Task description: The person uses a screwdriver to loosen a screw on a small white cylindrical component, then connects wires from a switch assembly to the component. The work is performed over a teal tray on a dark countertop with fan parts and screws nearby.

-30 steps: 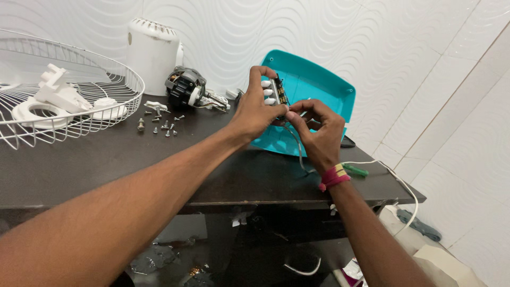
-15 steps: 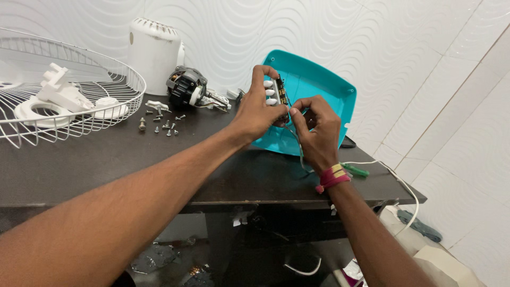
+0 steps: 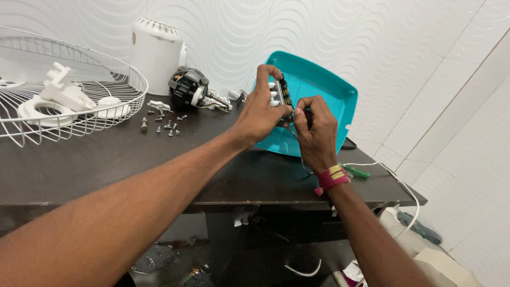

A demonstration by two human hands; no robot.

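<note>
Partly hidden by both hands point(image 3: 260, 114) point(image 3: 316, 133): small switch block point(image 3: 283, 94).

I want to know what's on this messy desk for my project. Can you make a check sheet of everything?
Surface: dark table, bare toward the front edge.
Job's things: small switch block with white buttons, held up between both hands; thin wires hang below it.
Clutter: loose screws, fan motor, white housing, wire fan guard holding white plastic parts, teal tray, green-handled screwdriver.
Hands: left hand grips the block; right hand pinches at its lower end with its fingers.
Cables: white cord runs off the table's right edge.
Surroundings: white wavy wall panels, tiled wall to the right, scraps on the floor.
</note>
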